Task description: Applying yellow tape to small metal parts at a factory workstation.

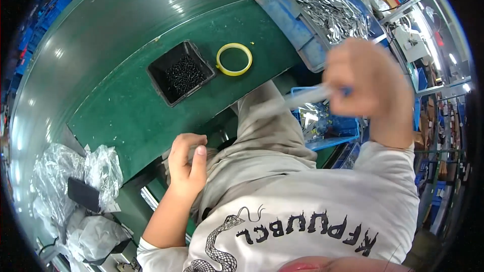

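Note:
My right hand (363, 80) is raised at the right, in front of the blue bin's near corner. Its fingers are closed around one end of a long pale strip (287, 105), which points left above my lap and is smeared by motion. A small blue spot shows at the fingers. My left hand (187, 163) is near the table's front edge, with thumb and bent index finger apart and nothing visible between them. Its other fingers are partly hidden. Beyond it, on the green table, are a black tray (169, 95) of small black screw-like parts and a yellow tape roll (247, 65).
A large blue bin (315, 53) heaped with thin metal parts (327, 5) stands at the back right. Below it is a smaller blue crate (327, 143) holding clear and yellowish pieces. Clear plastic bags (55, 171) and a dark flat block (83, 194) are at the left.

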Motion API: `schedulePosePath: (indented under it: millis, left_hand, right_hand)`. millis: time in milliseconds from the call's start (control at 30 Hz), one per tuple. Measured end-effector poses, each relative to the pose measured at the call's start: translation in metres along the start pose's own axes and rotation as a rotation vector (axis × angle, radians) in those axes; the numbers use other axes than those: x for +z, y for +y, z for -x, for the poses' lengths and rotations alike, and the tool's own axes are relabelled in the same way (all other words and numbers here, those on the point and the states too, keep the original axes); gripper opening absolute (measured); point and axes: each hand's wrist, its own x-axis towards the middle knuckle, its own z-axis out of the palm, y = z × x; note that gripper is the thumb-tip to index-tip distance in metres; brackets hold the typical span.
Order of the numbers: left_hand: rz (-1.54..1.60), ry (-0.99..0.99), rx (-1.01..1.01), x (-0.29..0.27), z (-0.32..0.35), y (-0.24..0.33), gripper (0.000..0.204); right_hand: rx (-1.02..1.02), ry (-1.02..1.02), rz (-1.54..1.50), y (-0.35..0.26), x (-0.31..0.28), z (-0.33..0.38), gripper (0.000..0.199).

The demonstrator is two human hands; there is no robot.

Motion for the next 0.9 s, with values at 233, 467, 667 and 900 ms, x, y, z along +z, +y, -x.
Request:
schedulePosePath:
  millis: [233,467,667,900]
  left_hand:
    - [0.302,-0.481,-0.003,0.012,0.002,0.018,0.029]
    - [0.672,-0.269,-0.627,0.021,0.005,0.007,0.024]
    - [0.821,-0.234,-0.646,0.015,0.006,-0.001,0.02]
    - [0.744,-0.088,-0.524,0.023,0.007,0.003,0.011]
  right_hand:
    - [-0.216,-0.046,-0.496,-0.056,0.118,-0.048,0.016]
    - [0.51,0.336,-0.384,0.025,0.209,-0.047,0.028]
    - [0.48,0.278,-0.095,0.01,0.224,-0.032,0.017]
    - [0.411,0.453,-0.891,-0.063,0.213,0.004,0.014]
